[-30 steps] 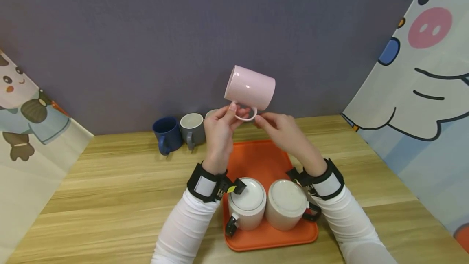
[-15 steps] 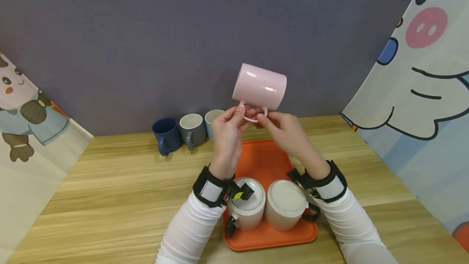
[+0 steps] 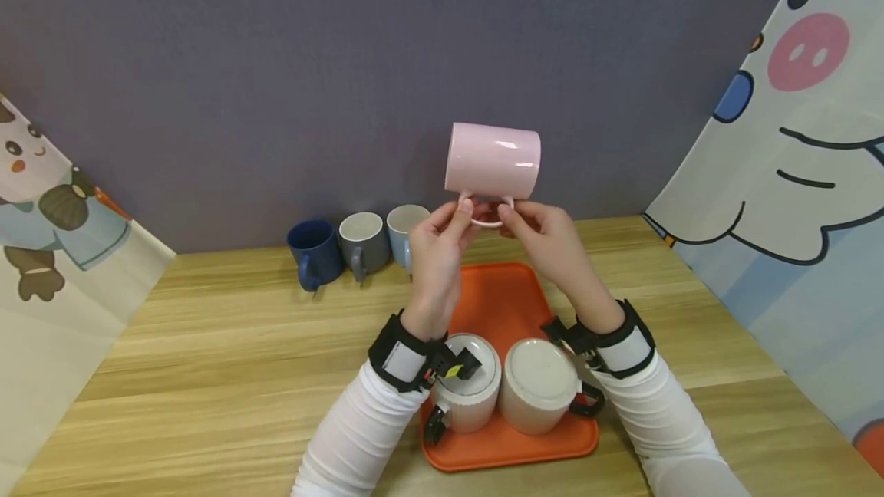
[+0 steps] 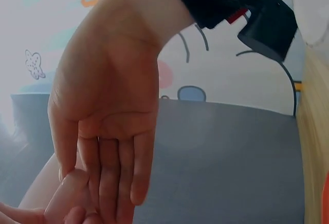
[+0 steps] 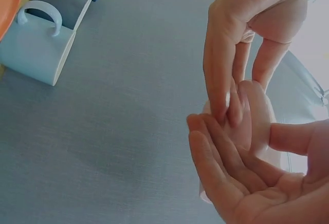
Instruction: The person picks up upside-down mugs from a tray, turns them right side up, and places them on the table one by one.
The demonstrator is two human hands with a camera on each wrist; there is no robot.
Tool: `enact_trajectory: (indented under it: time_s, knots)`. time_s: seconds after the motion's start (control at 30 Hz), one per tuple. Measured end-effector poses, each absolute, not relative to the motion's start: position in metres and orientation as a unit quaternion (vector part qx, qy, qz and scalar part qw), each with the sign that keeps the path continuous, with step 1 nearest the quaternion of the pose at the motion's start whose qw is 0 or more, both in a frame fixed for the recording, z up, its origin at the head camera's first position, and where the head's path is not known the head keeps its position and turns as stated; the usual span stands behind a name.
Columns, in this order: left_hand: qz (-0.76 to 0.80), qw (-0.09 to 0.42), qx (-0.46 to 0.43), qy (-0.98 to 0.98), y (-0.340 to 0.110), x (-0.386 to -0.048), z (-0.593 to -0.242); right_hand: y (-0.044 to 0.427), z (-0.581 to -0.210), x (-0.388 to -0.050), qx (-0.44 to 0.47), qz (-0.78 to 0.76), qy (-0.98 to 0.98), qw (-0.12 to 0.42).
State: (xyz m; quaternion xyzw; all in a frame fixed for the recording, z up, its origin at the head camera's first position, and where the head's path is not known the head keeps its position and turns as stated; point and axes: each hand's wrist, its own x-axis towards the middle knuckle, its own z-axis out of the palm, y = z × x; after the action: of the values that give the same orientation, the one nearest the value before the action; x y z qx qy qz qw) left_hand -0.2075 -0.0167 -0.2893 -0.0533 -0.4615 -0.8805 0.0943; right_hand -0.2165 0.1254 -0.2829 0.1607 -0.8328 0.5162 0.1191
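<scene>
Grey wall (image 3: 276, 83) behind, wood-grained desk (image 3: 242, 343) below, and on it lies the orange tray (image 3: 500, 290), carrying two pale mugs upside down at its near end: one pale mug (image 3: 476, 403) on the left, its black handle toward the near left corner, and just beside it a second pale mug (image 3: 542, 382), black handle out to the right. Back by the wall, three more stand upright in a row: dark blue mug (image 3: 323, 255), grey mug (image 3: 367, 249) showing a white inside, light blue mug (image 3: 401, 230) partly behind an arm's edge. And up in the air, here's the pink mug (image 3: 493, 161), on its side, mouth to the left, handle (image 3: 488, 224) underneath! Left hand (image 3: 437, 255) pinches that handle near the mouth end, right hand (image 3: 551, 240) pinches it near the base end; the body sits just above both hands, beyond the fingertips.
</scene>
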Motion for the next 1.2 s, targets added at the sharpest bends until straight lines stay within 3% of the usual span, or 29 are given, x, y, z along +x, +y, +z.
enact_trajectory:
  time_s: [0.17,0.43,0.63,1.2]
  knots:
    - [-0.867,0.102,-0.052,-0.484,-0.018,-0.208,-0.292,0.126,-0.285,-0.219,0.17,0.569,-0.799,0.092]
    - [-0.863,0.105,-0.071,-0.49,-0.017,-0.212,-0.296,0.13,-0.286,-0.225,0.205,0.747,-0.632,-0.03]
    - [-0.866,0.097,-0.07,-0.485,-0.017,-0.212,-0.298,0.131,-0.285,-0.227,0.175,0.811,-0.55,-0.092]
    - [-0.877,0.059,-0.051,-0.475,-0.016,-0.212,-0.302,0.126,-0.289,-0.228,0.136,0.888,-0.422,-0.125]
